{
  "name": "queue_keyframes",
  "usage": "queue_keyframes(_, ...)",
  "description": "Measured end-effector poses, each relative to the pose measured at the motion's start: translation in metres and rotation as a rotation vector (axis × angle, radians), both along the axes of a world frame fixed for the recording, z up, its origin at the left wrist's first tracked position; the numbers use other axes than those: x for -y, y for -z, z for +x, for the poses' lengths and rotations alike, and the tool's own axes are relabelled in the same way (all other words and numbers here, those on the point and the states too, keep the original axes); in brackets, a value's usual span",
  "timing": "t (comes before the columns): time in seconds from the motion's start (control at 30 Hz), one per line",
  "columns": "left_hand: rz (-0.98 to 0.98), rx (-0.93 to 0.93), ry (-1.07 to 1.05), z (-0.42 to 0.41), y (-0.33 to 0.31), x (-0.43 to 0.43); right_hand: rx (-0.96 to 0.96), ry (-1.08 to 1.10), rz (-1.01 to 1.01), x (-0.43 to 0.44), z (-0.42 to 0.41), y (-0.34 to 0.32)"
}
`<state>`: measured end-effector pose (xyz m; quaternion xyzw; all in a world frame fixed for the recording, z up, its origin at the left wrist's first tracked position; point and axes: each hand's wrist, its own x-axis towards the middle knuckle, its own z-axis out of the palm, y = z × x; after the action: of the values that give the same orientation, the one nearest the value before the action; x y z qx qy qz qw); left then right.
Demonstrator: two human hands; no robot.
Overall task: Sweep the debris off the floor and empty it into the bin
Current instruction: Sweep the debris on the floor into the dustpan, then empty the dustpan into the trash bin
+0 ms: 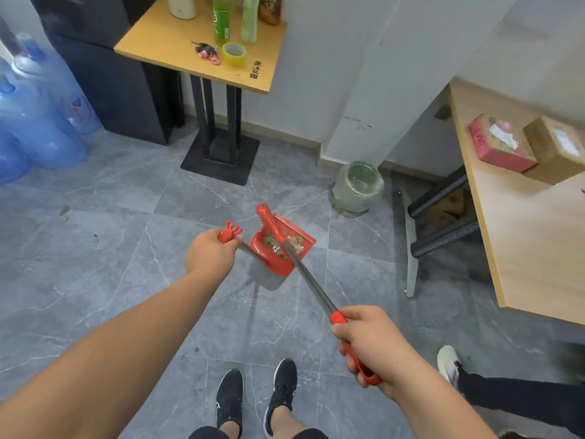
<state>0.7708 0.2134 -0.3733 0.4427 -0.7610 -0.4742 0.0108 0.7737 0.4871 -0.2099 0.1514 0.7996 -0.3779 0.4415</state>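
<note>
A red dustpan (281,266) sits low over the grey tiled floor with brown debris (294,241) in its tray. My left hand (210,253) grips the red top of the dustpan handle (229,232). My right hand (368,340) grips the red end of the broom handle (308,275), a grey shaft that runs across the dustpan to the red broom head (265,213) at the pan's far side. The bin (357,186), lined with a clear bag, stands by the wall corner, to the right of and beyond the dustpan.
A small wooden table (196,55) on a black pedestal holds bottles and tape at the back. Blue water jugs (34,122) crowd the left. A desk (535,232) with boxes and black legs lies right. Another person's shoe (449,364) and leg are at lower right.
</note>
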Motion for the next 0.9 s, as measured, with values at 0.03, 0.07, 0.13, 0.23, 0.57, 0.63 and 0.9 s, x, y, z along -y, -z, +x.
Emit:
queue_keyframes(0.03, 0.005, -0.009, -0.001, -0.007, -0.002, -0.002, 0.001, 0.001, -0.002, 0.0, 0.003, -0.003)
queue_keyframes(0.07, 0.006, -0.014, 0.0, -0.013, -0.004, -0.004, 0.002, 0.004, -0.011, 0.0, 0.005, -0.005)
queue_keyframes(0.13, 0.009, -0.019, 0.011, -0.023, -0.009, -0.007, 0.005, 0.012, -0.033, 0.001, 0.009, -0.009)
queue_keyframes(0.23, -0.009, -0.028, 0.047, -0.035, -0.017, -0.008, -0.003, 0.022, -0.052, 0.0, 0.012, -0.012)
queue_keyframes(0.57, -0.075, -0.008, 0.121, -0.059, -0.028, -0.004, -0.101, 0.084, -0.15, -0.017, 0.005, -0.064)
queue_keyframes(0.63, -0.073, -0.016, 0.128, -0.067, -0.03, -0.003, -0.135, 0.116, -0.181, -0.021, 0.002, -0.08)
queue_keyframes(0.9, -0.156, 0.002, 0.219, -0.106, -0.047, -0.012, -0.209, 0.248, -0.216, -0.033, -0.034, -0.078)
